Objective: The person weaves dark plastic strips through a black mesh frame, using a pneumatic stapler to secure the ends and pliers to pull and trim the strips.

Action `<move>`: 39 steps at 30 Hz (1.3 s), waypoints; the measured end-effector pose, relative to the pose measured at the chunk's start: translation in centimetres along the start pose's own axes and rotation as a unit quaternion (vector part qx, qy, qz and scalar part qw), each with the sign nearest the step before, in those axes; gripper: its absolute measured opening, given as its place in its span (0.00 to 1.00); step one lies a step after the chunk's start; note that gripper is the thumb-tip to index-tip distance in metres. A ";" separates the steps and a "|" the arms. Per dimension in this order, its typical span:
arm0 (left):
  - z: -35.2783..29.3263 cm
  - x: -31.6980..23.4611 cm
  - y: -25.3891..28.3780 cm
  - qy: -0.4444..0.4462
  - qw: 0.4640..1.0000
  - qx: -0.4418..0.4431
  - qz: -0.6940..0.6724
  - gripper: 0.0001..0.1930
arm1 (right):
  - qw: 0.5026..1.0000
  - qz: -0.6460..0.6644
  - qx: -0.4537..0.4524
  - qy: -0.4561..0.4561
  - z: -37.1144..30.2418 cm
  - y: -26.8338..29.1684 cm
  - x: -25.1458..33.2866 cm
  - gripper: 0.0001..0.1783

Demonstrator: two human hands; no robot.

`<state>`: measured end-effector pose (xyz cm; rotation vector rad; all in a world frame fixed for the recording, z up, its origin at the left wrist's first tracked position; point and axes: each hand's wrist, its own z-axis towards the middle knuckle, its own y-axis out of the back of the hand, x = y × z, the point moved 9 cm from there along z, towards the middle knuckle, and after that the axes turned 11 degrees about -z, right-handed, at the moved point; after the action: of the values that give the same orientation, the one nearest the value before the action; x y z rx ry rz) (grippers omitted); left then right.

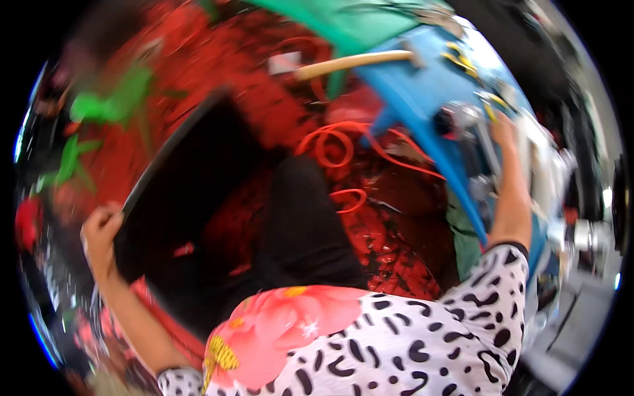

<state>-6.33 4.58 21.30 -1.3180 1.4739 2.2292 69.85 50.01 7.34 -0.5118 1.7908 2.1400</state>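
Observation:
My left hand (102,231) is closed on the edge of a large black panel (195,178), which stands tilted beside my legs; its exact kind is too dark to tell. My right hand (504,132) reaches over the blue table (416,86) and touches or nearly touches a yellow-and-black-handled tool (492,104). Blur hides whether its fingers grip that tool. Beside this hand lie a round-headed metal power tool (459,119) and other hand tools. Another yellow-and-black-handled tool (460,61) rests farther back.
A hammer (353,64) with a wooden handle overhangs the blue table's left edge. A coiled orange hose (333,146) trails over the red, littered floor (198,53). Behind stands a green table (343,23). Blurred bright green stools (112,99) are at the far left.

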 end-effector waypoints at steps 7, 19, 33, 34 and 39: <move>1.0 1.4 -1.9 -0.028 0.990 0.043 -0.131 0.08 | 0.995 0.014 -0.088 0.041 5.4 -2.5 -10.1 0.15; -1.2 0.1 -1.5 -0.144 0.971 0.083 -0.173 0.18 | 0.655 0.575 -0.155 0.465 -25.8 45.9 35.4 0.11; -2.5 -0.7 -1.0 -0.263 0.909 0.019 -0.322 0.16 | 0.626 0.431 -0.375 0.531 -35.7 51.0 46.2 0.47; -2.5 -0.7 -1.1 -0.264 0.908 0.021 -0.325 0.16 | 0.629 0.428 -0.375 0.530 -35.7 50.8 46.7 0.47; -2.5 -0.7 -1.3 -0.219 0.933 0.023 -0.284 0.15 | 0.641 0.442 -0.314 0.543 -35.3 49.5 49.1 0.57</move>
<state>-3.74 3.39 20.60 -0.9739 0.8428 1.9140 6.64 6.74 22.75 -1.6824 1.8910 3.7182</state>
